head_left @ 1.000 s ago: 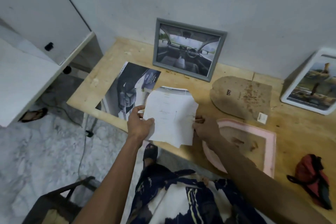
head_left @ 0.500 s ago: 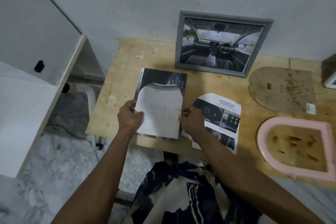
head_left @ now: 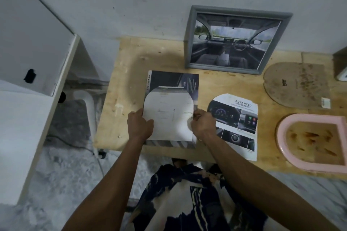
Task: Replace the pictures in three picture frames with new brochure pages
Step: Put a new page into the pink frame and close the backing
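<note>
A white arch-topped sheet (head_left: pixel 169 114) lies on a dark car brochure page (head_left: pixel 172 80) near the table's front edge. My left hand (head_left: pixel 139 124) grips the sheet's left edge and my right hand (head_left: pixel 202 124) pinches its right edge. To the right lies an arch-cut brochure page (head_left: pixel 238 118) printed "ADVANCED". A grey picture frame (head_left: pixel 189 43) with a car-interior photo leans on the wall behind. At the right lie an empty pink arch-shaped frame (head_left: pixel 281 127) and its brown backing board (head_left: pixel 296 84).
The wooden table (head_left: pixel 127 73) ends just behind my hands. A white cabinet (head_left: pixel 33 43) stands to the left with a cable on the marble floor below. The corner of another frame (head_left: pixel 341 65) shows at the far right edge.
The white sheet went from held up in the air to lying on the dark brochure page at the left. The view swung left, so the pink frame sits further right.
</note>
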